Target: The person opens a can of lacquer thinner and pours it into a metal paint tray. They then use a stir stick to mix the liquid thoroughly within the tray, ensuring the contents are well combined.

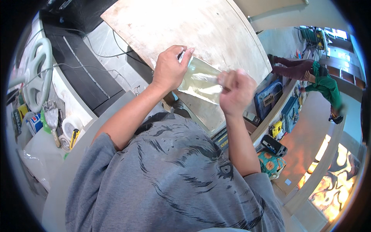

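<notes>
Between my hands, over the pale wooden board, is a shiny, see-through yellowish plastic film, creased and catching the light. My left hand is closed on its upper left edge, thumb pointing up. My right hand is curled into a fist at the film's right side. Motion blurs that hand, and a twisted whitish strip of the film runs into its fingers. Whether it also holds something else cannot be made out. Under both hands lies the large board, whitish and stained on top.
On the left, a grey wheel-like part, a putty knife, a white roll and a yellow-black utility knife lie on a surface. Grey cables cross nearby. At right are blue tool cases and a person in green.
</notes>
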Demonstrator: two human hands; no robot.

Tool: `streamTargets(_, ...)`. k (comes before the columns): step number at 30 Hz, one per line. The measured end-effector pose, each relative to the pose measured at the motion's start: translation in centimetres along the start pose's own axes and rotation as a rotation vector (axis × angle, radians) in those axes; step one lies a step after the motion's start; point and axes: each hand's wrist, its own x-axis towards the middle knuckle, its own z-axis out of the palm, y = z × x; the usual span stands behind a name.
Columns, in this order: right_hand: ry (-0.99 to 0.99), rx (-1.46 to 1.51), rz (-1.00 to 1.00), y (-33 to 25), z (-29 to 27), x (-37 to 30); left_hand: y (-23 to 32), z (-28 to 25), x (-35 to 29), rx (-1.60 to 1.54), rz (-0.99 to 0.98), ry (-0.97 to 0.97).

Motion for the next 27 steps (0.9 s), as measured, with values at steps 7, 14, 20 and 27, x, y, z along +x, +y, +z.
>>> streamTargets(7, -0.345, -0.242, -0.018, 5.0, 0.6, 0.5, 0.2, -0.1, 0.1, 0.019, 0.031, -0.006)
streamTargets(14, -0.348, -0.369, 0.157, 0.9, -3.8, 1.4, 0.0, 0.3, 0.0, 0.017, 0.003, 0.010)
streamTargets(20, -0.187, -0.199, -0.075, 1.0, 0.5, 1.7, 0.1, 0.4, 0.1, 0.053, -0.006, 0.005)
streamTargets(27, -0.397, -0.246, -0.027, 3.9, -0.9, 1.0, 0.1, 0.6, 0.1, 0.068, -0.078, -0.016)
